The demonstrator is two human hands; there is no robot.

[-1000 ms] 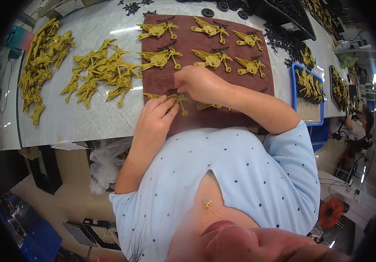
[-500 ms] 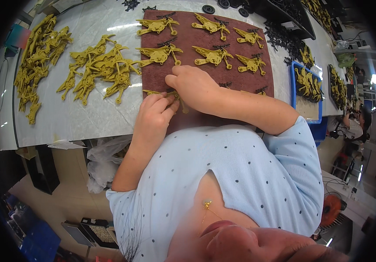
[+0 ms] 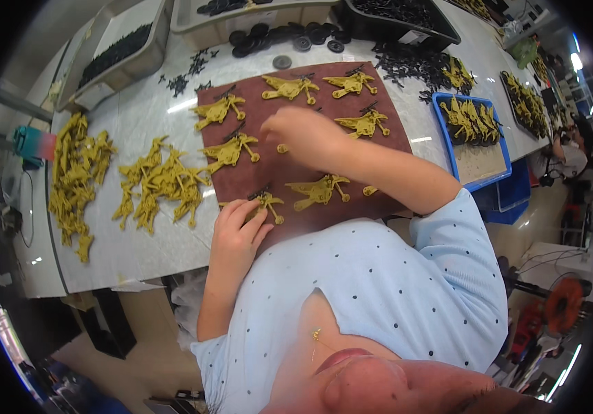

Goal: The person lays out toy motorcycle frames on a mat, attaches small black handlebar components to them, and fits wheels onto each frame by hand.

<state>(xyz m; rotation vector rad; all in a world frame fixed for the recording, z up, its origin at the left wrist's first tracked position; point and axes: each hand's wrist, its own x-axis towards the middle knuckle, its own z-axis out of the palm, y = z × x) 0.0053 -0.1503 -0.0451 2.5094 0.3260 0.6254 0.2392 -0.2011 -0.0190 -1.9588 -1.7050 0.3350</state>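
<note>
Pinched in your left hand (image 3: 236, 231), a yellow part (image 3: 269, 205) lies on the maroon mat (image 3: 267, 172), at its near left corner, seemingly pressed to stay steady. Your right hand (image 3: 305, 136) curls over the mat's middle; whether it holds anything, this angle cannot tell.

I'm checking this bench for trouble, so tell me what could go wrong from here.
The right hand hangs over the brown mat, close to several yellow frames, so it may knock one askew. The left hand partly covers another frame, which might shift under it. Frames in the loose pile to the left overlap, so lifting one could drag others.
</note>
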